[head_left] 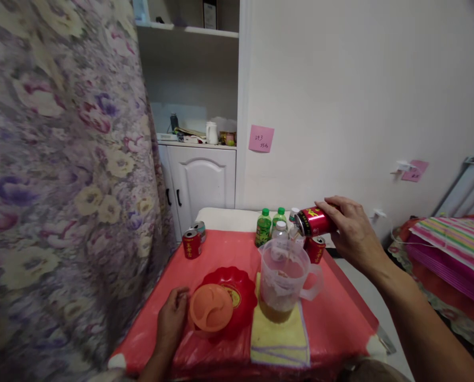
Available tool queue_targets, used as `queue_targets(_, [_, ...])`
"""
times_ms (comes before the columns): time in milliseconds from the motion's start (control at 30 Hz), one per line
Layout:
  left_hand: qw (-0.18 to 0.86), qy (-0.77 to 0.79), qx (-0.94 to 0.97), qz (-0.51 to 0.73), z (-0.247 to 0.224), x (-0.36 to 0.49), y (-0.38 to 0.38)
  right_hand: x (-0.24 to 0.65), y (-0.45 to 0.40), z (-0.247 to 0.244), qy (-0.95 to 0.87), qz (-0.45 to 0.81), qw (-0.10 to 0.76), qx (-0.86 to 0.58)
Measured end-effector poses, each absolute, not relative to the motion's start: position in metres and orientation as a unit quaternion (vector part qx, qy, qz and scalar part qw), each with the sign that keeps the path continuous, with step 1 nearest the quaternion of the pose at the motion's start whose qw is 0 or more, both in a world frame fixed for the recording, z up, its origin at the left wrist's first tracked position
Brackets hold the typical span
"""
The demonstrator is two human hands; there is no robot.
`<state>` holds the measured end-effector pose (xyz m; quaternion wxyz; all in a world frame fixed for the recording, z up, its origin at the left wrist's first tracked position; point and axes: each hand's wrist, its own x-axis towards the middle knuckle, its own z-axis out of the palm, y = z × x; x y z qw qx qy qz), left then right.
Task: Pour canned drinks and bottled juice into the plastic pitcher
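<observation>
My right hand (pixel 350 228) is wrapped round a red can (pixel 315 220), tipped to the left above a clear plastic jug (pixel 282 276). A thin stream falls from the can into the jug, and brownish liquid lies at its bottom. The jug stands on a folded yellow cloth (pixel 279 339), its handle to the right. My left hand (pixel 173 314) rests at the left side of an orange lid or bowl (pixel 212 307), fingers curled; whether they grip its edge is unclear. The orange piece sits over a red scalloped plate (pixel 248 300).
Red can (pixel 192 244) and grey-green can (pixel 200 229) stand at the table's back left. Green-capped bottles (pixel 264 228), white-capped bottles (pixel 280 232) and another red can (pixel 315 249) stand behind the jug. A flowered curtain (pixel 69 185) hangs left; a bed (pixel 451 249) is at right.
</observation>
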<state>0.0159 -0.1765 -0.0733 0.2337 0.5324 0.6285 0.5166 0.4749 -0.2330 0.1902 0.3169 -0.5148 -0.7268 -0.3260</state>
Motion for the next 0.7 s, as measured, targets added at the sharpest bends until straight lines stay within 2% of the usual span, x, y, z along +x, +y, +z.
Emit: queue_targets(700, [0.225,0.631,0.544,0.505,-0.0772,0.0152,-0.1753,0.4659,-0.2327,0.1941,-0.736,-0.347,0.293,-0.502])
